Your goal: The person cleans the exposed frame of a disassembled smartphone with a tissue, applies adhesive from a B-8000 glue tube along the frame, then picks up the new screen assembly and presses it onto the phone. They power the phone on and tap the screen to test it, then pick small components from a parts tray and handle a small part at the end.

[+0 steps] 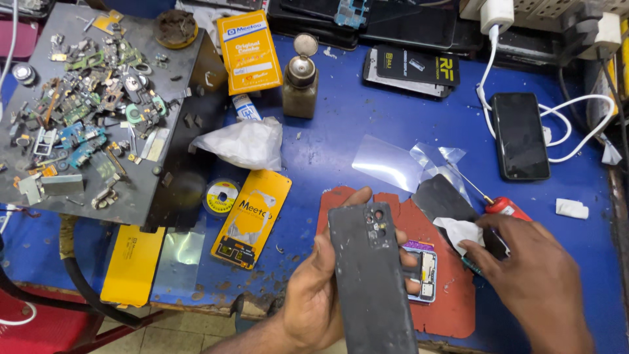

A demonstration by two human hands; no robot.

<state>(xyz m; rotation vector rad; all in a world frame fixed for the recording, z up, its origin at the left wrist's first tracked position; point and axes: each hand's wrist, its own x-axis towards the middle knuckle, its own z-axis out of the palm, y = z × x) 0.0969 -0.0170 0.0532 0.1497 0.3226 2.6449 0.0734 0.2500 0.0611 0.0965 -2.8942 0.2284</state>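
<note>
The left hand grips a dark phone back cover, lifted off and held tilted above the red mat. The opened phone lies on that mat, its insides showing. The right hand pinches a white wipe beside it. The cover is already off; cleaning seems underway, closing up remains.

Our left hand comes up from the near edge, palm turned toward us, fingers curled and clamped with the thumb pointing far. Our right hand lies to its right, knuckles up, fingertips pinched together toward the left.
</note>
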